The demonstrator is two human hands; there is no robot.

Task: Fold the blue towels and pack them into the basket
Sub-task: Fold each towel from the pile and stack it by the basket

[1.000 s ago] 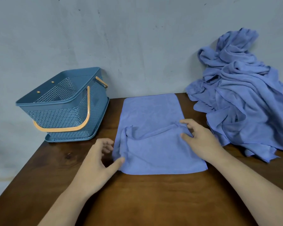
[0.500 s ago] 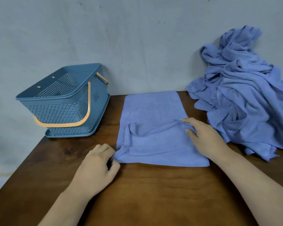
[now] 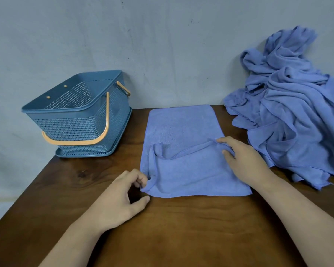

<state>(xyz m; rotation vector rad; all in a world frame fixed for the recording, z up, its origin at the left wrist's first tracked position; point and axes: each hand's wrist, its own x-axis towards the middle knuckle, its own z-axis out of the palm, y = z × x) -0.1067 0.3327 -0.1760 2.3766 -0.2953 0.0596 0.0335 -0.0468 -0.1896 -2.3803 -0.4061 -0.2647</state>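
1. A blue towel (image 3: 181,130) lies flat at the centre of the table (image 3: 181,232), its near half folded partway back.
2. The right grip (image 3: 245,157), at the towel's 3 o'clock edge, pinches the folded hem between thumb and forefinger.
3. The left grip (image 3: 120,195), at its 7 o'clock corner, touches the cloth with curled fingers; whether it holds, I cannot tell.
4. The basket (image 3: 75,128) stands at 10 o'clock, and a heap of blue towels (image 3: 297,122) at 2 o'clock.
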